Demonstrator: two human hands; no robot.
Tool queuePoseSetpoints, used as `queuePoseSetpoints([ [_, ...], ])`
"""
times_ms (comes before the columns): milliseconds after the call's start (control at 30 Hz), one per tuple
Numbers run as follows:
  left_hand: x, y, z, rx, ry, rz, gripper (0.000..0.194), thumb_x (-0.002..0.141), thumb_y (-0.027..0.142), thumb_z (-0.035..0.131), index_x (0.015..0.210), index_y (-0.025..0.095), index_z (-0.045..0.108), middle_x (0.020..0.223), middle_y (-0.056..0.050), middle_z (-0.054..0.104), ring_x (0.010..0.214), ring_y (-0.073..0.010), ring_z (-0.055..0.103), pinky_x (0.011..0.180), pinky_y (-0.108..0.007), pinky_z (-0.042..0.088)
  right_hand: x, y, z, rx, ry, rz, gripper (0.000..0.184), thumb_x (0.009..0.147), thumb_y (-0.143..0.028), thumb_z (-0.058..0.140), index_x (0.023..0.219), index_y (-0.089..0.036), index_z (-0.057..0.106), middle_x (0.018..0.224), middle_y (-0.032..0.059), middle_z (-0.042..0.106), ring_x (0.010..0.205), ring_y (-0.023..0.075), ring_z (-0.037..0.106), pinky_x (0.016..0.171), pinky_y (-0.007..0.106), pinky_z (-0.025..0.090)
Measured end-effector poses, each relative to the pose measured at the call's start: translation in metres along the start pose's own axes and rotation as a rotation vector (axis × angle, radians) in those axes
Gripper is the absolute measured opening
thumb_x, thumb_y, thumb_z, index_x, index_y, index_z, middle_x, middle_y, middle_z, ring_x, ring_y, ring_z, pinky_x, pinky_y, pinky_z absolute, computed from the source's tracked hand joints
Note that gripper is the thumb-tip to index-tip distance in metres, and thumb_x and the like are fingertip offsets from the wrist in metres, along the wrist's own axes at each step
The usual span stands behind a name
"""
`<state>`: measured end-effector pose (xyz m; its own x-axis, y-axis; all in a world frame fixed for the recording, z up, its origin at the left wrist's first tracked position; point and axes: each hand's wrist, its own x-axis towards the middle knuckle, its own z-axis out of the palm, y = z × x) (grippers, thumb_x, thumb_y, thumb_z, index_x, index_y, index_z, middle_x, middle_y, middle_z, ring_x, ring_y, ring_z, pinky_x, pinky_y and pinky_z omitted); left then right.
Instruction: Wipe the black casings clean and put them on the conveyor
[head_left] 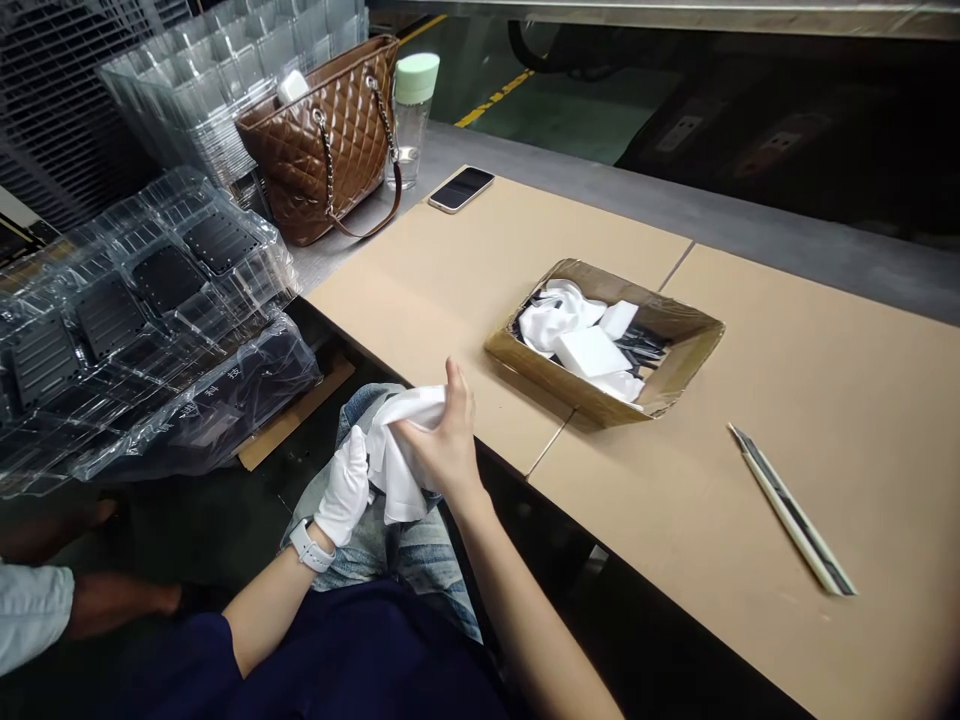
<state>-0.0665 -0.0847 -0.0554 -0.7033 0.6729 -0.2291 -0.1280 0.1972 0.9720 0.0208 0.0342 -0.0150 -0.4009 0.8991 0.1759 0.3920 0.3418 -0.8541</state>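
My left hand (345, 487) wears a white glove and a white watch at the wrist. It pinches the edge of a second white glove (397, 450) over my lap. My bare right hand (442, 435) is closed around the same loose glove, thumb pointing up. Both hands sit just off the near edge of the cardboard-covered table (465, 270). A shallow cardboard box (675, 375) on the table holds white cloths, white blocks and dark parts.
A long thin black-and-white strip (791, 510) lies at the right. A phone (460, 188), a brown quilted handbag (326, 140) and a bottle with a green cap (412, 115) stand at the back. Wrapped clear trays of dark parts (142, 300) sit left. Another person's arm (67, 600) shows at lower left.
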Motion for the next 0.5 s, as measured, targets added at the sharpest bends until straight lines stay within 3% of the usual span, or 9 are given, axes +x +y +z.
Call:
queuePoseSetpoints([
  [100, -0.003, -0.001, -0.003, 0.063, -0.018, 0.035, 0.036, 0.080, 0.033, 0.058, 0.112, 0.017, 0.066, 0.128, -0.014, 0.061, 0.131, -0.0320, 0.045, 0.115, -0.045, 0.029, 0.011, -0.006, -0.004, 0.027, 0.000, 0.020, 0.089, 0.072, -0.043, 0.067, 0.146, -0.023, 0.020, 0.134, 0.0138, 0.051, 0.126, 0.0319, 0.044, 0.107, 0.055, 0.031],
  [167, -0.003, -0.006, -0.004, 0.083, -0.027, 0.052, 0.038, 0.082, 0.035, 0.056, 0.115, 0.018, 0.064, 0.130, -0.013, 0.060, 0.132, -0.0312, 0.044, 0.115, -0.045, 0.030, 0.007, -0.008, -0.004, 0.019, -0.047, 0.006, 0.088, 0.074, -0.043, 0.066, 0.146, -0.023, 0.021, 0.123, 0.0120, 0.059, 0.117, 0.0310, 0.051, 0.104, 0.054, 0.033],
  [233, -0.002, -0.011, -0.004, 0.088, -0.024, 0.067, 0.041, 0.084, 0.037, 0.052, 0.119, 0.017, 0.062, 0.131, -0.013, 0.059, 0.129, -0.0299, 0.048, 0.113, -0.044, 0.034, -0.003, -0.007, -0.001, -0.036, -0.116, -0.049, 0.089, 0.072, -0.045, 0.068, 0.146, -0.022, 0.024, 0.123, 0.0124, 0.059, 0.117, 0.0322, 0.051, 0.104, 0.054, 0.033],
  [367, -0.003, -0.015, -0.006, 0.117, -0.009, 0.105, 0.044, 0.087, 0.040, 0.049, 0.122, 0.015, 0.060, 0.136, -0.014, 0.055, 0.132, -0.0281, 0.045, 0.114, -0.041, 0.034, -0.023, 0.000, 0.003, -0.174, -0.189, -0.164, 0.089, 0.069, -0.048, 0.071, 0.144, -0.025, 0.030, 0.139, 0.0136, 0.043, 0.131, 0.0350, 0.037, 0.110, 0.053, 0.028],
  [500, -0.008, -0.019, -0.011, 0.246, -0.016, 0.148, 0.044, 0.091, 0.039, 0.040, 0.122, 0.014, 0.059, 0.132, -0.016, 0.057, 0.131, -0.0281, 0.045, 0.111, -0.043, 0.038, -0.021, 0.003, 0.000, -0.170, -0.178, -0.127, 0.088, 0.070, -0.046, 0.071, 0.145, -0.027, 0.028, 0.127, 0.0123, 0.049, 0.120, 0.0324, 0.046, 0.104, 0.054, 0.035],
])
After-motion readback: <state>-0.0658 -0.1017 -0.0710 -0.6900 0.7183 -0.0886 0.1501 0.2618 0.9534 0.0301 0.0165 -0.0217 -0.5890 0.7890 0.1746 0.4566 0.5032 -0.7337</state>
